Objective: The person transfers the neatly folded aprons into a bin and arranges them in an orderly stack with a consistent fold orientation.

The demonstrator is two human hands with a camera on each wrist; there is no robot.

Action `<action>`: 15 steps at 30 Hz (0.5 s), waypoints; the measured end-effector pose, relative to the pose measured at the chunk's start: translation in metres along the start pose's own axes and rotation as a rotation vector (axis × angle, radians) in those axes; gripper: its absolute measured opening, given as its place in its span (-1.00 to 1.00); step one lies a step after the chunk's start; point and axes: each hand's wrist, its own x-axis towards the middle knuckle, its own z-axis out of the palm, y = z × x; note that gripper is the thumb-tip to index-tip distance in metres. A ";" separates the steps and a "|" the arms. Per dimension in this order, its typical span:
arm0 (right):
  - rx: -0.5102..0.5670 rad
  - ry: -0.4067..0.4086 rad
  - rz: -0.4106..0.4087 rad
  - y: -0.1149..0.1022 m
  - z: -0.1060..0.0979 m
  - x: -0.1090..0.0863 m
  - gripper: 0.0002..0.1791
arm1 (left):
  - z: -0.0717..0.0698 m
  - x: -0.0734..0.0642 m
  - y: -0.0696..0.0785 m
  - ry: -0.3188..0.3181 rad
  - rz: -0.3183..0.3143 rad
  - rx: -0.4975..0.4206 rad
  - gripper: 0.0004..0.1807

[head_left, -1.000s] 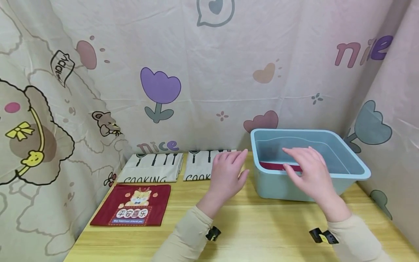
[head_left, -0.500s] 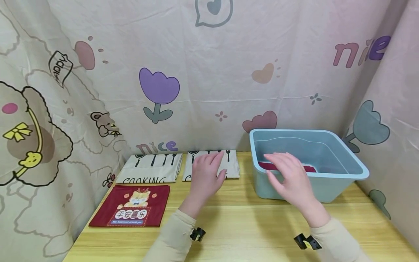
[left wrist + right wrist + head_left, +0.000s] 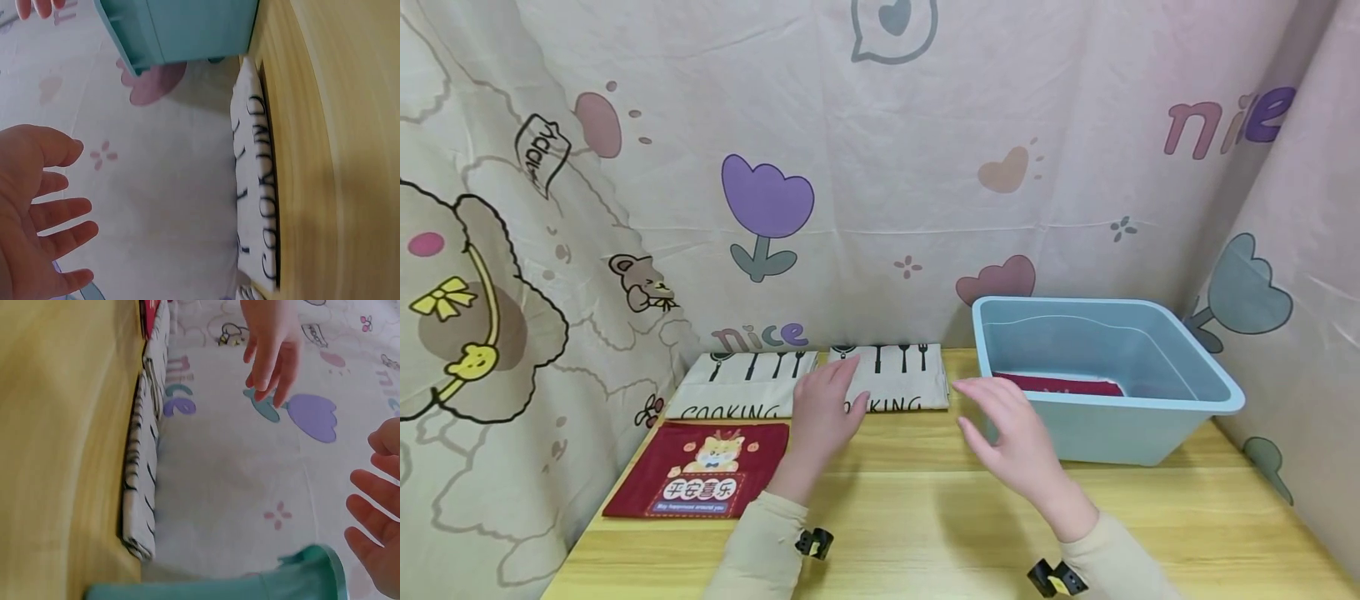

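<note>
While the left hand (image 3: 823, 417) and right hand (image 3: 1011, 437) hang above the worktop (image 3: 902, 500), each grip wide and empty, a reach seems in hand; the next move probably calls for pinching the red cloth (image 3: 696, 475), lying before the left white cloth (image 3: 737, 383).

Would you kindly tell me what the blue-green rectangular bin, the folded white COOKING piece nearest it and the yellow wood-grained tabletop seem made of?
The blue-green bin looks like smooth moulded plastic: rounded corners, flared rim.
The white piece is probably matte fabric: soft layers show at its folded edge.
The tabletop may be wood or laminate: streaky grain, low sheen.
</note>
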 end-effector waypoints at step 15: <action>0.138 -0.035 0.113 -0.021 0.046 -0.005 -0.48 | -0.027 -0.014 -0.052 -0.056 -0.188 -0.017 -0.36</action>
